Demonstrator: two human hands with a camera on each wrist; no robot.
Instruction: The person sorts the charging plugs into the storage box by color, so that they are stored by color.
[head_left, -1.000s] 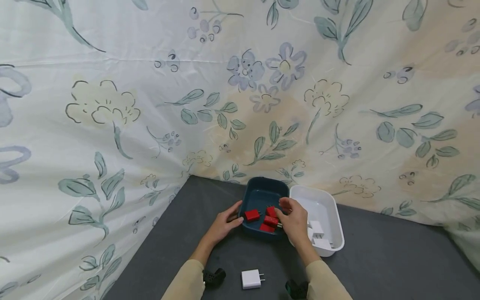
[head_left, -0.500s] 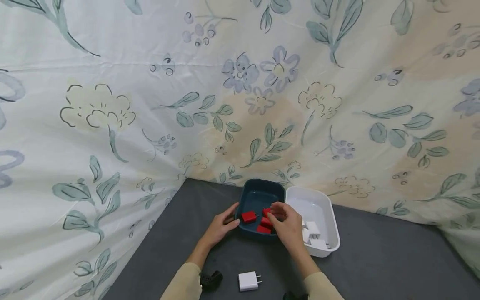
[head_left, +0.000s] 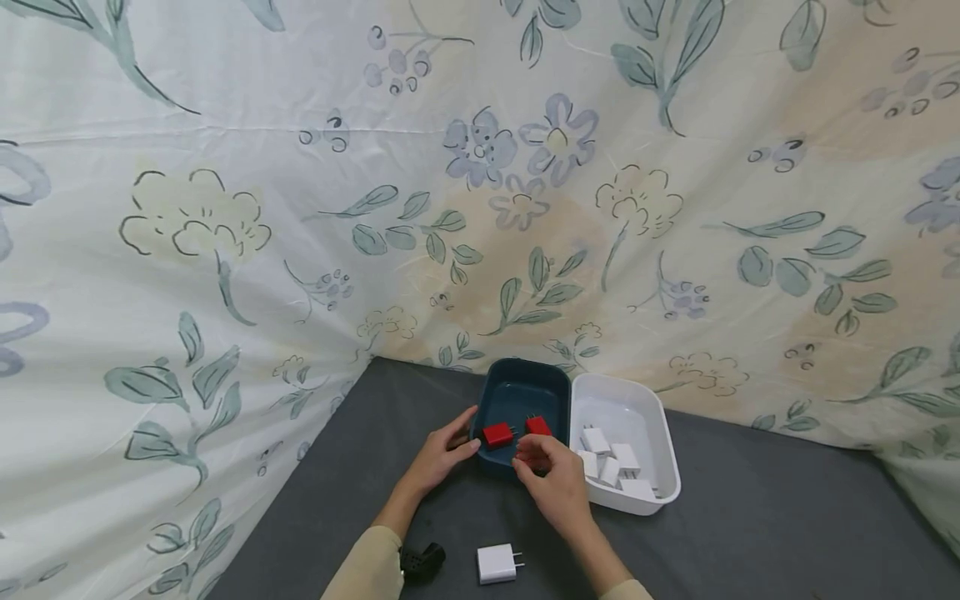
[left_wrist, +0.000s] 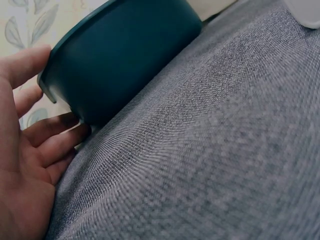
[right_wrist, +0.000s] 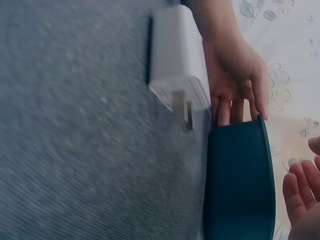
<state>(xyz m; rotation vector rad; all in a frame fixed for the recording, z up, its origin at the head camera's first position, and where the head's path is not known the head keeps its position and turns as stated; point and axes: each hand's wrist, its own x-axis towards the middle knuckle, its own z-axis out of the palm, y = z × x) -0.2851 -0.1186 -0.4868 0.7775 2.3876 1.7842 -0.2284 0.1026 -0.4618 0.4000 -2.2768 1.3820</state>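
Observation:
Two red plug-in chargers, a left one and a right one, lie in the dark teal bin. My left hand rests at the bin's near left corner. In the left wrist view its fingers lie relaxed against the outer wall and low edge, one fingertip at the rim. Over the bin's front edge is my right hand, its fingers bent loosely and thumb apart from them. Nothing shows between them in the right wrist view; the hand hides the bin's near right part.
A white bin with several white chargers stands against the teal bin's right side. One white charger lies on the dark grey cloth nearer me, prongs to the right. A floral curtain hangs close behind the bins.
My right hand has moved from the teal bin's right side toward me and slightly left, covering the nearest red chargers and uncovering white ones. The left hand stays at the bin.

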